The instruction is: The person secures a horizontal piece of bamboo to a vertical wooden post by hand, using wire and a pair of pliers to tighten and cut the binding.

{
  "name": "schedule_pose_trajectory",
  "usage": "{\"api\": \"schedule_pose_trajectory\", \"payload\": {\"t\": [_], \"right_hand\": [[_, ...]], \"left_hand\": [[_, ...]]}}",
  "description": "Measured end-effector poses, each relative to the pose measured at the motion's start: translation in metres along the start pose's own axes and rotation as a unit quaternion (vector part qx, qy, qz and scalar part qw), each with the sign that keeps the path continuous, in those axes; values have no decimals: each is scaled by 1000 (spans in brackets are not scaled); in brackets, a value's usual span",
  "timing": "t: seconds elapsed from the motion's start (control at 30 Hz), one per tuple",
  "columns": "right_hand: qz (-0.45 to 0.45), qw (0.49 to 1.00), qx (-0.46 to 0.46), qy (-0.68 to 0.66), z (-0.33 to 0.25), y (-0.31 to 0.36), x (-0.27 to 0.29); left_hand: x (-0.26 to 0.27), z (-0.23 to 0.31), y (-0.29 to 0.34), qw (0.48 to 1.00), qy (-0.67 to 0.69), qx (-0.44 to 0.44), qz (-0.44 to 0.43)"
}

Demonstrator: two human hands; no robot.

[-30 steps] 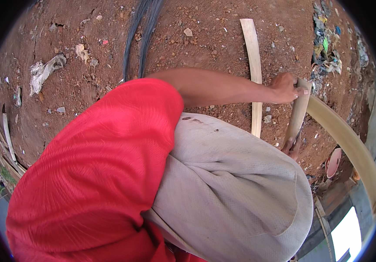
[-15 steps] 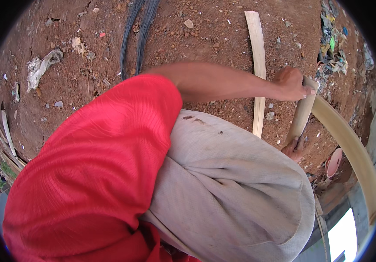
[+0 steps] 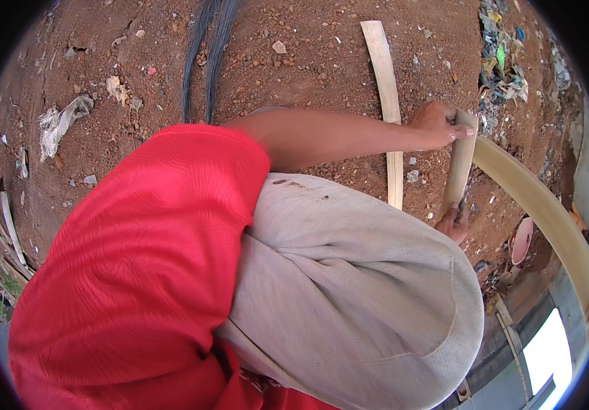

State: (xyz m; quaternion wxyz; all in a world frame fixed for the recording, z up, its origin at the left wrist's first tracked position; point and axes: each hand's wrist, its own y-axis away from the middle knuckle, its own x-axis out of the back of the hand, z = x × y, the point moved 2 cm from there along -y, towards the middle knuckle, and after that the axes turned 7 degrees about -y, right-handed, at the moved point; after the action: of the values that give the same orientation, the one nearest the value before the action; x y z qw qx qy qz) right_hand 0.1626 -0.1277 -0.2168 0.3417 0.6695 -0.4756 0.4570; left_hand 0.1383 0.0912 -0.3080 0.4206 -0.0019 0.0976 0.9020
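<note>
With the left hand [image 3: 438, 127] pinching the upper end of the slat [image 3: 460, 164] and the right hand [image 3: 453, 223] holding its lower end, just left of the curved strip [image 3: 539, 195], both grips should be even, so it does not twist.

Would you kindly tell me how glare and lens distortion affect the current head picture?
Head view: white patch at lower right, blown out; head view again: corners black, long pale strip at right bowed, though how much is lens distortion I cannot tell.
</note>
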Motion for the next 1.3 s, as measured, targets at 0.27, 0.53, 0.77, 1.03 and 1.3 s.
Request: {"api": "schedule_pose_trajectory", "payload": {"t": [0.27,0.53,0.77,1.03,1.3], "right_hand": [[-21,999,-13,-38,4,1,7],[-16,999,13,-48,-1,0,9],[-17,997,55,-46,5,-7,7],[-39,999,0,-5,6,-9,7],[-10,999,15,-38,17,-8,7]], "left_hand": [[3,1,2,996,-18,56,-61],[-3,-7,0,995,39,55,-72],[-2,5,0,997,3,64,-33],[-1,11,7,998,-38,43,29],[-2,22,3,999,-1,35,-10]]}}
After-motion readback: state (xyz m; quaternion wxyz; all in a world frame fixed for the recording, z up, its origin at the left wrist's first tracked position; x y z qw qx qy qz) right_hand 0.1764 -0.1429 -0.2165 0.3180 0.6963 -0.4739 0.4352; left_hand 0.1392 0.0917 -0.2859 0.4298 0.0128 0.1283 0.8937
